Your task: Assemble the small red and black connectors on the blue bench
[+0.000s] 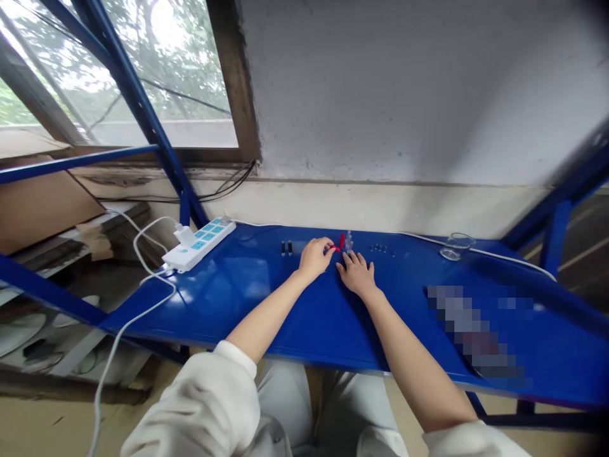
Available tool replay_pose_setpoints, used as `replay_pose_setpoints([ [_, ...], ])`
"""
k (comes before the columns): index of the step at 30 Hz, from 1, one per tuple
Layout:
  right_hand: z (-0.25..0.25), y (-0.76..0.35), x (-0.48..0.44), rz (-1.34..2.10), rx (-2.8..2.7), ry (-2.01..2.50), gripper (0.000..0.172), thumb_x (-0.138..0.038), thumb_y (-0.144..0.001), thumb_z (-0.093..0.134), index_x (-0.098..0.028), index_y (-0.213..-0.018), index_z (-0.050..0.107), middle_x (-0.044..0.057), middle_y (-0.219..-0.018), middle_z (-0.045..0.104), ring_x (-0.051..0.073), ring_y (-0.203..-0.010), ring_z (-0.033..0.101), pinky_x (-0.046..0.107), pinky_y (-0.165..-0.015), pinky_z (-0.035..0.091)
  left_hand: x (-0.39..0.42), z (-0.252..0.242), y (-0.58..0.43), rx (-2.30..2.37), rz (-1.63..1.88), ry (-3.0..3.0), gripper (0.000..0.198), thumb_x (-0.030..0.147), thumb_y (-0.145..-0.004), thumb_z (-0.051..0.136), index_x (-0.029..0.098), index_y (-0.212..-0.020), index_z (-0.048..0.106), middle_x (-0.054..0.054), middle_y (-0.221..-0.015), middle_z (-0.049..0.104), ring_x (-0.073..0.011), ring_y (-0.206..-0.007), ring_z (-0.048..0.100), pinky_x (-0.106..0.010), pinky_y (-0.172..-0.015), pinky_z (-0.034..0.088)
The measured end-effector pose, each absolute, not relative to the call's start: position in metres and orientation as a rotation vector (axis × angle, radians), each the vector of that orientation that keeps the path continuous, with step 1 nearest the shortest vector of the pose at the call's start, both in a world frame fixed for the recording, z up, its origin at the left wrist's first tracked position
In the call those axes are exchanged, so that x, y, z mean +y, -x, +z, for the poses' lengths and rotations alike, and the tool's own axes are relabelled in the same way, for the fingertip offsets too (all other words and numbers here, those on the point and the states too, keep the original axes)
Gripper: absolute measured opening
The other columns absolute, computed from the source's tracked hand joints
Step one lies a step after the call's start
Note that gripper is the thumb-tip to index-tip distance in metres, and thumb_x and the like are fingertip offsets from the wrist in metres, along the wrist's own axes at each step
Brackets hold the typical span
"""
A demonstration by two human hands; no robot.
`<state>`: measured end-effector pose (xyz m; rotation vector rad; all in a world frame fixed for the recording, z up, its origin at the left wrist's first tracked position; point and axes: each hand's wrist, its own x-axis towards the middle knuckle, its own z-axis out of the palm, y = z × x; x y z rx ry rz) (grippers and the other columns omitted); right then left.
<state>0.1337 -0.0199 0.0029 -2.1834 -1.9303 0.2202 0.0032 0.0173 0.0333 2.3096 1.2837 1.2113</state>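
Head view shows the left hand [314, 259] with thumb and fingers pinched together on a small, slim red piece [335, 248], whose long axis runs roughly sideways, its free end pointing toward the right hand [358, 274]. That hand lies palm down, fingers loosely spread; whether its fingertips press on anything is too small to tell. Between and just beyond the hands, a second red piece [342, 240] points away from the person, beside a clear plastic piece [349, 241]. Two short black cylinders [286, 247] stand left of the left hand on the glossy blue tabletop [228, 304].
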Motion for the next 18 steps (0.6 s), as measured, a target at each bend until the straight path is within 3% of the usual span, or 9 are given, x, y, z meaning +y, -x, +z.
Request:
replay_pose_setpoints([
  [5, -0.002, -0.133, -0.015, 0.239, -1.889, 2.178, 0.056, -0.044, -0.088, 0.02, -0.018, -0.136, 0.028, 0.008, -0.143, 0.022, 0.026, -0.132, 0.012, 0.056, -0.101, 0.008, 0.006, 0.018, 0.011, 1.254, 1.461, -1.809, 0.01, 0.023, -0.073, 0.057, 0.015, -0.079, 0.06, -0.004, -0.073, 0.063, -0.0112, -0.065, 0.056, -0.024, -0.065, 0.045],
  [10, -0.004, -0.134, -0.019, 0.221, -1.854, 2.086, 0.051, -0.042, -0.088, 0.025, -0.018, -0.131, 0.037, 0.009, -0.14, 0.031, 0.028, -0.129, 0.02, 0.058, -0.099, 0.011, 0.012, 0.005, 0.021, 1.265, 1.551, -1.467, 0.015, 0.025, -0.068, 0.063, 0.014, -0.078, 0.061, -0.005, -0.071, 0.063, -0.0122, -0.066, 0.058, -0.025, -0.066, 0.046],
  [14, 0.0, -0.133, -0.023, 0.171, -1.864, 1.868, 0.038, -0.036, -0.088, 0.028, -0.023, -0.114, 0.052, 0.01, -0.124, 0.05, 0.027, -0.116, 0.039, 0.056, -0.093, 0.026, 0.014, 0.004, 0.021, 1.231, 1.563, -1.316, 0.016, 0.025, -0.066, 0.065, 0.013, -0.077, 0.061, -0.006, -0.071, 0.064, -0.0133, -0.066, 0.06, -0.026, -0.067, 0.046],
  [18, 0.011, -0.129, -0.024, 0.095, -1.843, 1.53, 0.027, -0.032, -0.086, 0.033, -0.019, -0.091, 0.056, 0.01, -0.093, 0.06, 0.021, -0.088, 0.053, 0.038, -0.077, 0.041, 0.01, 0.006, 0.018, 1.171, 1.563, -1.259, 0.016, 0.024, -0.066, 0.065, 0.013, -0.077, 0.061, -0.007, -0.071, 0.064, -0.0144, -0.069, 0.061, -0.028, -0.07, 0.047],
])
